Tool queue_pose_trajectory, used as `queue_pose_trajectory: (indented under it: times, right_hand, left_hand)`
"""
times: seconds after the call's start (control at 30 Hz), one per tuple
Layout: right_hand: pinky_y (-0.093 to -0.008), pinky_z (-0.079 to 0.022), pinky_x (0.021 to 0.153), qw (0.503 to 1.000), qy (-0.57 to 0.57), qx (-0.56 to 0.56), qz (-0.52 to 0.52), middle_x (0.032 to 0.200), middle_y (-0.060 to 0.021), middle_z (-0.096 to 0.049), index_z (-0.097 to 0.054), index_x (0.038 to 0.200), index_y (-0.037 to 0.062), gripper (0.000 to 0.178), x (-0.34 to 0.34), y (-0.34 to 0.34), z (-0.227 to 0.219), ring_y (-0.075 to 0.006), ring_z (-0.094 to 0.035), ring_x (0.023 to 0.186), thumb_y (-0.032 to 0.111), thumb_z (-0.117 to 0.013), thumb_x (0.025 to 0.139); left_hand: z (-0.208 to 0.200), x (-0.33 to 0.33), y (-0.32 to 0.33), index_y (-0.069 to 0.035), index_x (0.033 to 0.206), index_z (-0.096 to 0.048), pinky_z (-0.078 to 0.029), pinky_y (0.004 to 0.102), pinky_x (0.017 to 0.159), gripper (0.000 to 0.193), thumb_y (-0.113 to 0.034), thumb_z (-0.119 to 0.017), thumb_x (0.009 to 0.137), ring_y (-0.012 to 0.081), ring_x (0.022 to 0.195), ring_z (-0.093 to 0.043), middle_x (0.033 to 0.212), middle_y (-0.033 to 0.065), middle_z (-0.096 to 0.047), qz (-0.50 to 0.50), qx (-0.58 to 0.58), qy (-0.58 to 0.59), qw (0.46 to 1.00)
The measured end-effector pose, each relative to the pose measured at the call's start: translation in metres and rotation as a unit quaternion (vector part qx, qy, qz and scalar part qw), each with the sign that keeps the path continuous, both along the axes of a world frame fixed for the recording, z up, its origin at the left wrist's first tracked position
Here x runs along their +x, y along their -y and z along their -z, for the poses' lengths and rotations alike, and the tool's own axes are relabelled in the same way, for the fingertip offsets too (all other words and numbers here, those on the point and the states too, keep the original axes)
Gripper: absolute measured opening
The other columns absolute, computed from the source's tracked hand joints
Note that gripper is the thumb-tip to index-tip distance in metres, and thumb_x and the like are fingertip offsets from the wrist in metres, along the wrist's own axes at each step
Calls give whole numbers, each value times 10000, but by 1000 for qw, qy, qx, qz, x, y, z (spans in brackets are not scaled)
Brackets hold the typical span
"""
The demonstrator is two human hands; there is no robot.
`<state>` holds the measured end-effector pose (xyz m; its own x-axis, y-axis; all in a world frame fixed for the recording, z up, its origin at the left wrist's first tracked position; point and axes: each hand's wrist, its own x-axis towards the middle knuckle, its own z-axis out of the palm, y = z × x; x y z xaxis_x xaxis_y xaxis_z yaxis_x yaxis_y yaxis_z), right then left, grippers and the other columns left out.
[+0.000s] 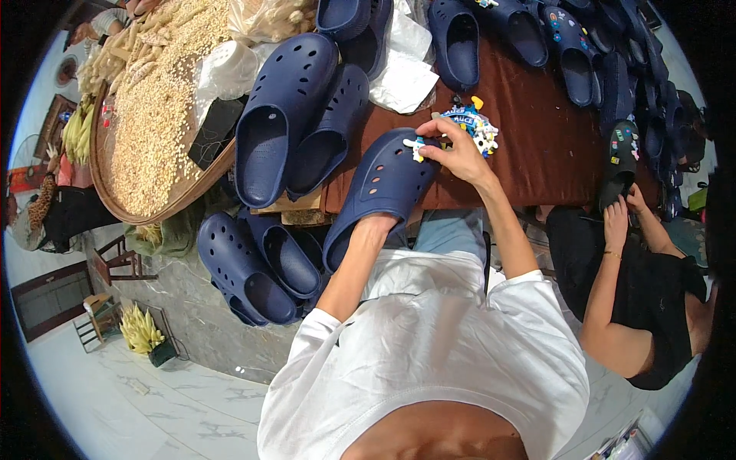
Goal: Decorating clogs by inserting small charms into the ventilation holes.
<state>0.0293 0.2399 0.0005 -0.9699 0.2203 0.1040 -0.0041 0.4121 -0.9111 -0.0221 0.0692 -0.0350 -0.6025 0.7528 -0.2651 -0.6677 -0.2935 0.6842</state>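
A navy blue clog (387, 172) with round vent holes lies toe-away on the edge of the brown-covered table. My left hand (377, 224) reaches into it through the foot opening; its fingers are hidden inside. At the toe, my right hand (460, 153) pinches a small white, blue and yellow shoe charm (418, 149) between thumb and fingers, against the vent holes. Whether the charm is seated in a hole cannot be made out. Just beyond my right hand is a pile of colourful shoe charms (481, 132).
More navy clogs (285, 115) stand to the left, with others (249, 268) lower down and several along the far right. A round tray (153, 138) of pale kernels sits at far left. At right, a co-worker's hands (617, 218) hold a dark clog (619, 165) with charms.
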Motion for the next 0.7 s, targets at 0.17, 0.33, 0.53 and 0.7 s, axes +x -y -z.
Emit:
queue_pose_trajectory:
  times: [0.17,0.33,0.53,0.7]
  right_hand:
    - [-323,-476,941,991,103,-71,-46,1238,-99,-579,-575,1264,28,501,3,-12,2,-180,-584,1063,163,-774,825]
    - [-300,-496,900,975,141,-138,-103,1260,-96,-563,-516,1329,20,580,2,-17,4,-166,-569,1073,180,-776,836]
    - [-312,-484,917,973,128,-118,-149,1238,-104,-570,-477,1354,27,615,-4,-16,5,-165,-567,1059,193,-771,840]
    - [-341,-414,1012,989,97,-90,-71,1230,-78,-577,-561,1307,58,508,-4,1,13,-198,-535,1138,219,-745,862]
  left_hand:
    - [0,0,1,-32,1350,-514,-523,291,927,378,-103,-548,980,178,1096,-620,1274,98,-596,1,-21,-34,999]
    - [-3,6,18,-31,1348,-516,-522,293,929,380,-103,-553,977,177,1093,-620,1274,97,-597,4,-42,-68,997]
    - [-7,15,34,-30,1346,-518,-521,296,931,382,-103,-558,973,177,1088,-620,1274,96,-598,7,-68,-110,992]
    - [-6,1,24,-29,1344,-520,-521,298,933,384,-104,-563,969,176,1084,-621,1274,94,-598,8,-90,-144,985]
